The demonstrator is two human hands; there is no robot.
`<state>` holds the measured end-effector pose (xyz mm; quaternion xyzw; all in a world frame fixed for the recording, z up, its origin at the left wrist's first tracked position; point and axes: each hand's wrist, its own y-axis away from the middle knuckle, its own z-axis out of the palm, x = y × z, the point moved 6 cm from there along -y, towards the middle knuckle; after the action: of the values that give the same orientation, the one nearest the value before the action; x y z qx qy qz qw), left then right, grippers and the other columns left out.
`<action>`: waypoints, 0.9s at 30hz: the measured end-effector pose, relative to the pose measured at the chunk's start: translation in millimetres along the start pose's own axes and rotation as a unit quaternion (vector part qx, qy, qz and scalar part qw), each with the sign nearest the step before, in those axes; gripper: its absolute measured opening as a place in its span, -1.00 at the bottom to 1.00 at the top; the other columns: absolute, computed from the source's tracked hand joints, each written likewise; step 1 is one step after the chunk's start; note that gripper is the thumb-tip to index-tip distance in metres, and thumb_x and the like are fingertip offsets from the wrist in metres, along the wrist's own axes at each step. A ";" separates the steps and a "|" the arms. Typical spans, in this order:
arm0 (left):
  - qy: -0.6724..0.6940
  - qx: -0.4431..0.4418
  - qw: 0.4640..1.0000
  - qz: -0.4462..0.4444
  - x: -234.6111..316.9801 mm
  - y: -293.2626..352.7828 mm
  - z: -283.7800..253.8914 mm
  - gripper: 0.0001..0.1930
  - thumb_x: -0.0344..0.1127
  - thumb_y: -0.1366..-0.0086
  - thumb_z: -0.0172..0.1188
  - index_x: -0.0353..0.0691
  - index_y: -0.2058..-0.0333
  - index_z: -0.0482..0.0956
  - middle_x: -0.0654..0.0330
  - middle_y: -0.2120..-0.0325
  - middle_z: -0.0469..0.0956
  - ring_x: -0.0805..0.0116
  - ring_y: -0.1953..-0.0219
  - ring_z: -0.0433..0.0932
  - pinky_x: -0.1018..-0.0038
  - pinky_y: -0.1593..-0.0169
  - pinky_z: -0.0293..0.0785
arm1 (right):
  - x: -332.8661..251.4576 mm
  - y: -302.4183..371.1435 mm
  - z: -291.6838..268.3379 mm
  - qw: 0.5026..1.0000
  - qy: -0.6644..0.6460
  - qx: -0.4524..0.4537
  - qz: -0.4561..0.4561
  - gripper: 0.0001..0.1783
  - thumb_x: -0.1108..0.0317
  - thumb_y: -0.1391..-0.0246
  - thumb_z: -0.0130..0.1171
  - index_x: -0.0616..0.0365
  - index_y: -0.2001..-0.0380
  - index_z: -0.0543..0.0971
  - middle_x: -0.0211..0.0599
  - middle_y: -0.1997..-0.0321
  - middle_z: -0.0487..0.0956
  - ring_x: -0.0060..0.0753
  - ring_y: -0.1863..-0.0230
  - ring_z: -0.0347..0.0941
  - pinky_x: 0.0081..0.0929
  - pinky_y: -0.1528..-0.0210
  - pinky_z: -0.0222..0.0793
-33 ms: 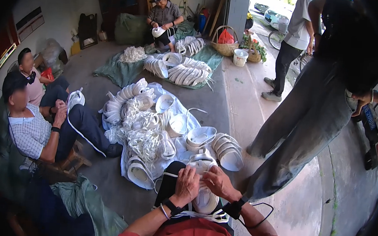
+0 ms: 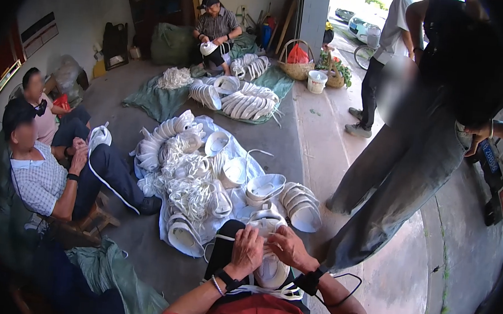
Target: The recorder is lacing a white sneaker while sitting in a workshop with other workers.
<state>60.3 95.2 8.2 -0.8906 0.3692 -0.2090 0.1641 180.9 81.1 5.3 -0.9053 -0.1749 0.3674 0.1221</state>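
A white shoe upper lies on my lap, its toe end toward me and its opening away from me. Over its middle, my left hand is closed in a pinch on a white shoelace, which sticks out to the left past the fingers. Close beside it, my right hand bends over the upper with thumb and fingers pressed together. What sits between those right fingertips is too small to make out. More loose white laces trail across my lap below the toe.
Ahead, a white sheet bears stacked uppers and a heap of laces. More uppers lie on a green cloth before a seated person. Two people sit at left; someone in wide trousers stands close at right.
The whole view has shifted very slightly. Both hands keep almost the same place over the shoe upper.
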 end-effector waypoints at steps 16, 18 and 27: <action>0.058 0.043 0.997 -0.003 -11.8 10.7 0.4 -0.71 -0.23 -0.03 0.11 -0.28 0.29 0.48 -0.08 0.30 0.43 -0.05 0.22 0.43 0.12 0.21 0.37 | 12.3 0.9 27.9 0.998 0.020 -0.057 -0.003 -0.85 0.36 0.01 0.00 0.24 0.45 0.40 -0.07 0.35 0.35 -0.01 0.27 0.36 -0.21 0.26 0.30; 0.128 -0.034 0.990 -0.049 -13.5 7.0 8.0 -0.72 -0.22 -0.07 0.09 -0.33 0.33 0.48 -0.13 0.15 0.33 -0.14 0.09 0.33 0.05 0.12 0.29 | 12.3 3.4 22.9 0.999 0.034 -0.031 -0.008 -0.86 0.36 0.01 0.04 0.22 0.47 0.41 -0.13 0.39 0.36 -0.11 0.33 0.34 -0.26 0.29 0.30; 0.094 -0.047 0.992 -0.064 -14.7 8.3 11.7 -0.68 -0.14 -0.13 0.07 -0.32 0.31 0.49 -0.11 0.15 0.36 -0.08 0.12 0.36 0.08 0.13 0.33 | 15.4 0.7 28.2 0.998 0.028 -0.064 -0.008 -0.81 0.32 -0.03 -0.01 0.26 0.42 0.40 -0.06 0.35 0.34 -0.01 0.28 0.34 -0.22 0.23 0.29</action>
<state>51.8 101.9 -9.2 -0.8957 0.3343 -0.2840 0.0725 171.4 89.3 -24.3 -0.9198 -0.2018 0.3289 0.0715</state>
